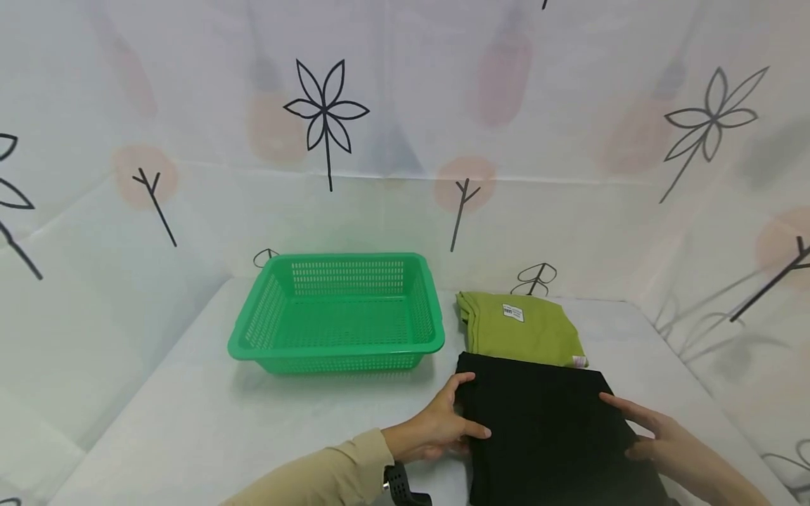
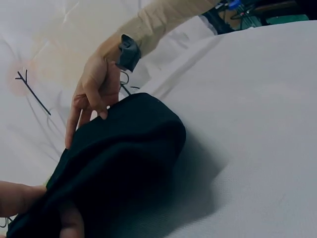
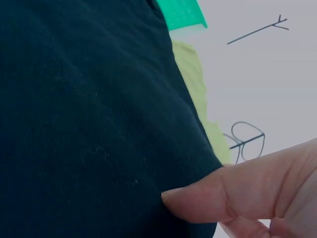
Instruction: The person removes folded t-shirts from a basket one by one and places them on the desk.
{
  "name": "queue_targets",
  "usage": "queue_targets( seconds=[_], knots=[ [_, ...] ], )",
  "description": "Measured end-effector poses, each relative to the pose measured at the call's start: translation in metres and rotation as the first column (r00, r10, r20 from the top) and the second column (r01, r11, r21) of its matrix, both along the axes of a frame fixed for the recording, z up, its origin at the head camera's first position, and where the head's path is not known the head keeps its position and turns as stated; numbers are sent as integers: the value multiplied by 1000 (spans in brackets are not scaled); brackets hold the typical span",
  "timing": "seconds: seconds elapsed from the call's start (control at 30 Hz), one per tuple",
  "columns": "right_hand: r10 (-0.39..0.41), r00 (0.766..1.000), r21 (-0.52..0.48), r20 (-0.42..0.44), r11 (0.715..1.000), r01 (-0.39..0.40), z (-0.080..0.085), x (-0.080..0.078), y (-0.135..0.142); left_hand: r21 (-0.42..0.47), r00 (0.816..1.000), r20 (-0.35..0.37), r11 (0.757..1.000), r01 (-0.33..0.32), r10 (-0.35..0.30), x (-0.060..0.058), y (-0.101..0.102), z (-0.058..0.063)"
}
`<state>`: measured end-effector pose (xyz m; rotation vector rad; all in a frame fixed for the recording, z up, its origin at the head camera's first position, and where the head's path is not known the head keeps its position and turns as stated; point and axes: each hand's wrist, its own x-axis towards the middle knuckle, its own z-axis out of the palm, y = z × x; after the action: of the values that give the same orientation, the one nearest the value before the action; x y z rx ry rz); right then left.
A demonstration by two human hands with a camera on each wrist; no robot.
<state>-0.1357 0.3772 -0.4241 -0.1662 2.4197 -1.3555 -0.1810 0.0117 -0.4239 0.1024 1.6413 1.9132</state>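
Observation:
A folded black cloth (image 1: 538, 422), apparently a garment, lies at the right front of the table, partly over the near edge of a folded green garment (image 1: 525, 327). My left hand (image 1: 436, 425) grips its left side, and in the left wrist view the cloth passes between the fingers. Opposite, my right hand (image 1: 677, 446) holds the right side. The right wrist view shows that thumb (image 3: 198, 201) pressed on top, other fingers lower at the edge. Seen from the left wrist, the black cloth (image 2: 124, 134) bulges up in a rounded fold at its near end.
A green plastic basket (image 1: 335, 358) stands left of the garments on the white table (image 1: 190, 422). Nothing shows inside it. Patterned fabric (image 1: 392, 119) hangs behind and at both sides. A white label (image 1: 513, 313) shows on the green garment.

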Motion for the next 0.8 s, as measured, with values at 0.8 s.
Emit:
queue_targets(
  seconds=[0.8],
  knots=[
    [-69,924,220,-377,962,162,39,1,26,-106,940,-215,963,247,-265,-11,-75,48]
  ],
)
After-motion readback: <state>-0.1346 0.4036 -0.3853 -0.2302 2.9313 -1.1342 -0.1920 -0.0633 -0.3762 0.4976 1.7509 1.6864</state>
